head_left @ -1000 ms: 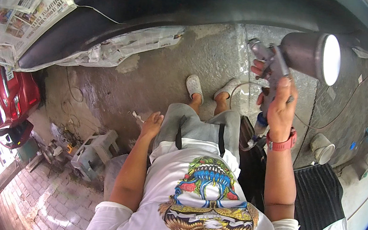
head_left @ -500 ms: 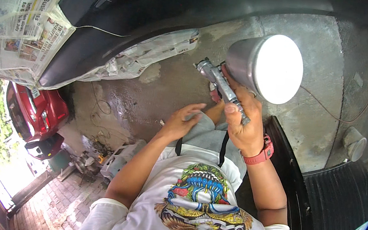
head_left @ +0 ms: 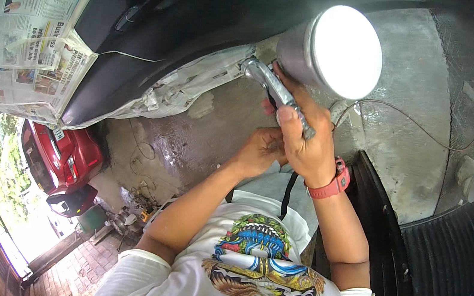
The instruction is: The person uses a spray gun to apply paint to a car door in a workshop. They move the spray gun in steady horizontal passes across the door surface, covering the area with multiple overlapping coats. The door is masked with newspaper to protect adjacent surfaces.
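My right hand [head_left: 310,139] is wrapped around the handle of a metal spray gun [head_left: 274,87], with a pink-red watch [head_left: 328,185] on that wrist. A large grey paint cup [head_left: 296,53] with a bright white lid [head_left: 347,51] sits on the gun, tilted toward me. The nozzle end points up and left, toward a dark car body panel [head_left: 207,13]. My left hand [head_left: 258,151] is curled close against the underside of the right one. Its fingertips are partly hidden there, so what they grip is unclear.
Masking newspaper [head_left: 31,58] covers the car at left, and more newspaper [head_left: 181,89] its lower edge. A thin hose [head_left: 415,127] trails over the concrete floor. Black ribbed panels [head_left: 439,261] and a pail [head_left: 470,179] stand at right. A red car [head_left: 57,153] is parked at left.
The spray gun and my right hand have moved up and slightly left, nearer the car. My left hand has come from open and apart to curled against the right one.
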### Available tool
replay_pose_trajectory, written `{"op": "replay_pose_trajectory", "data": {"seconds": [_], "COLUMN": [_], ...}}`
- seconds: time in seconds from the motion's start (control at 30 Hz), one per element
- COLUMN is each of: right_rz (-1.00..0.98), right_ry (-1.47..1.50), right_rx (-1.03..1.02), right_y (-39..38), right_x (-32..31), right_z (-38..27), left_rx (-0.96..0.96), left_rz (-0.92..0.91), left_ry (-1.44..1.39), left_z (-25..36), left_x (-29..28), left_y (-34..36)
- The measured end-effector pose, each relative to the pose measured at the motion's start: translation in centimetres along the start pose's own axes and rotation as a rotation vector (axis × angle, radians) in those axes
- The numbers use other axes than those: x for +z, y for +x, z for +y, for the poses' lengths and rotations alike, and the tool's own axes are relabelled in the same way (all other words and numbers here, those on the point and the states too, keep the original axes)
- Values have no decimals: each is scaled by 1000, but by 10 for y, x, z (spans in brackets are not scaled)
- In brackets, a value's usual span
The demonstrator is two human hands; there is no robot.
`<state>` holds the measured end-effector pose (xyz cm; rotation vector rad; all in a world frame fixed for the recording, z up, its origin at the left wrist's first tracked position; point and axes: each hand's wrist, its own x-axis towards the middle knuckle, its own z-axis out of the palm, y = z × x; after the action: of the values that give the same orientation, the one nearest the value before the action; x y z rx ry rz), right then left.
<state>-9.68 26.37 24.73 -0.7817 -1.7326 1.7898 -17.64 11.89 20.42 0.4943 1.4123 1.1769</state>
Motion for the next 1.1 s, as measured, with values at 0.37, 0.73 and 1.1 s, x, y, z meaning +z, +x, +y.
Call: {"op": "replay_pose_trajectory", "data": {"seconds": [0.37, 0.73, 1.1], "right_rz": [330, -63, 103], "right_ry": [-58, 32, -80], "right_rx": [-38, 31, 44], "right_y": [31, 43, 83], "right_x": [-48, -28, -109], "right_z": [-22, -59, -70], "left_rx": [140, 76, 110], "left_rz": [-89, 9, 14], "left_ry": [178, 43, 92], "left_z": [31, 16, 48], "left_x": [45, 25, 68], "left_y": [80, 36, 77]}}
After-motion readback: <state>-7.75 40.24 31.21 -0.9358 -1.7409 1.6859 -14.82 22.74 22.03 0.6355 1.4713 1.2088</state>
